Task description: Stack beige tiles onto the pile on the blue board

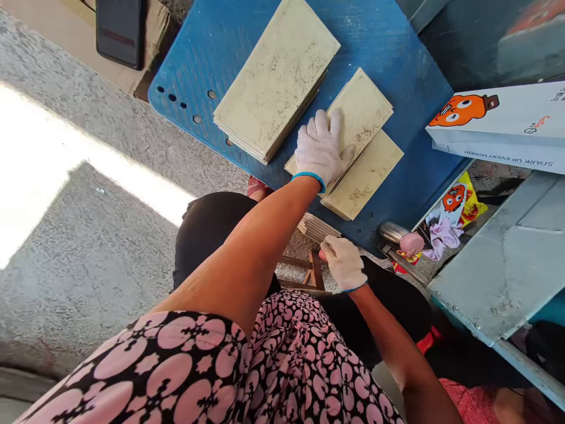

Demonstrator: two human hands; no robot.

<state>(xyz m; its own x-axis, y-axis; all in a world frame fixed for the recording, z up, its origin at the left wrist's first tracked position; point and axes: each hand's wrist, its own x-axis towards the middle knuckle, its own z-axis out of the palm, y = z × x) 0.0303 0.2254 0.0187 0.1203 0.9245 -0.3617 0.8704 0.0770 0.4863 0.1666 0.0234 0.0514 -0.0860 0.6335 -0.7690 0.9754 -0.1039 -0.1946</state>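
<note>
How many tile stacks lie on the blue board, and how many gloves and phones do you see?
Stacks on the board: 3
Gloves, on the left hand and the right hand: 2
Phone: 1
Total: 6

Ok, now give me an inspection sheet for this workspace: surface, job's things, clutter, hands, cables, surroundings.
Surface: blue board, dusty, holes near its edge.
Job's things: tall stack of pale sheets at left; upper small stack overlapping lower small stack at right; more sheets below the board's edge.
Clutter: white box with orange cartoon, metal flask, yellow wrapper, phone on cardboard.
Hands: left hand, gloved, flat on the upper small stack; right hand, gloved, fisted beside the more sheets, contents unclear.
Cables: nothing seen.
Surroundings: concrete floor, wooden stool, grey panel.
</note>
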